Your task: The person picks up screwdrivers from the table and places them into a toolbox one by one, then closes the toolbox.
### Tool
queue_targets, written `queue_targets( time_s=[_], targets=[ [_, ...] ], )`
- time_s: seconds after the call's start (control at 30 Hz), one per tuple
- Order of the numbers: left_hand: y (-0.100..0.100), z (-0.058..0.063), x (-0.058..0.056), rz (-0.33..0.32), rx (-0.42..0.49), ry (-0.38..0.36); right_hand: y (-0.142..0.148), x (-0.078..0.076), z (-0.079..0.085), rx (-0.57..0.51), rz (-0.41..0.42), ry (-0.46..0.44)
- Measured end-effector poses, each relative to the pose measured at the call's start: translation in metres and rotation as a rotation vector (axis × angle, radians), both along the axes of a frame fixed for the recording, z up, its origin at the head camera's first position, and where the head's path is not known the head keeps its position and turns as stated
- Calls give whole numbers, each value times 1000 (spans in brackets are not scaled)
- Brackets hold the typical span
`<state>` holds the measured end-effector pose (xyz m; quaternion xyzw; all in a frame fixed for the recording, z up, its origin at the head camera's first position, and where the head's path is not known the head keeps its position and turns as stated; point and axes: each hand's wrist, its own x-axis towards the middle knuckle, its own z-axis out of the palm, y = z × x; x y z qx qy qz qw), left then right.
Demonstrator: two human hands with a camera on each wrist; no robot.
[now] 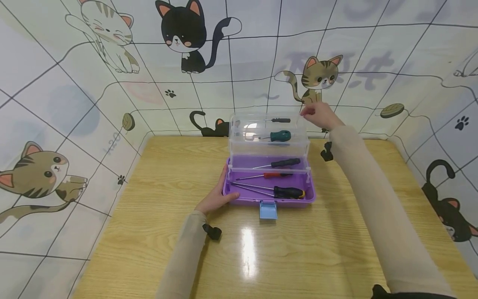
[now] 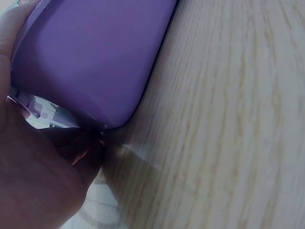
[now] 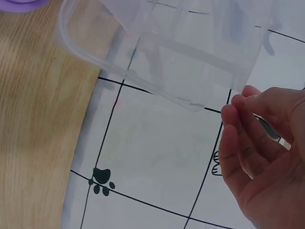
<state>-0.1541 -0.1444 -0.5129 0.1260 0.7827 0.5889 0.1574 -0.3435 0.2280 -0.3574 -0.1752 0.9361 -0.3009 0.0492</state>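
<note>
A purple toolbox (image 1: pixel 239 201) stands on the table with its clear plastic lid (image 1: pixel 239 145) raised at the back. My left hand (image 1: pixel 216 198) grips the box's left end, thumb over the front corner; the left wrist view shows the fingers around the purple wall (image 2: pixel 105 52). At the lid's upper right corner, my right hand (image 1: pixel 320 115) pinches the clear edge with thumb and fingertips. Inside the box lie a black-handled screwdriver (image 1: pixel 285 162), a red-handled one (image 1: pixel 274 175) and a thick black one with a yellow end (image 1: pixel 287 192). A stubby green screwdriver (image 1: pixel 281 136) and a small dark one (image 1: pixel 281 120) show in the clear upper part.
A light blue latch (image 1: pixel 268 210) hangs from the box's front and sticks out over the wooden table (image 1: pixel 168 174). Close behind the box rises a cat-patterned wall covering (image 1: pixel 254 83), which also runs along both sides.
</note>
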Motion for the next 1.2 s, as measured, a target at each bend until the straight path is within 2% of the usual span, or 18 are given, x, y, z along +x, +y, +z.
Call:
queue_targets(
  time_s=[0.23, 0.47, 0.53, 0.6, 0.87, 1.03, 1.2],
  targets=[
    [0, -1, 0, -7, 27, 13, 5, 5, -9, -58, -56, 18],
    [2, 37, 12, -66, 17, 1, 12, 9, -28, -46, -116, -21],
    [2, 37, 12, -68, 3, -2, 15, 10, -33, -53, -117, -28],
    [2, 37, 12, -65, -2, -7, 17, 10, -39, -73, -121, -45],
    [0, 0, 0, -22, 36, 8, 16, 13, -57, -137, -133, -105],
    [-1, -4, -1, -16, 53, 41, 12, 13, -63, -150, -125, -136],
    [-1, -3, 0, -14, 55, 44, 13, 14, -67, -217, -123, -203]
  ],
)
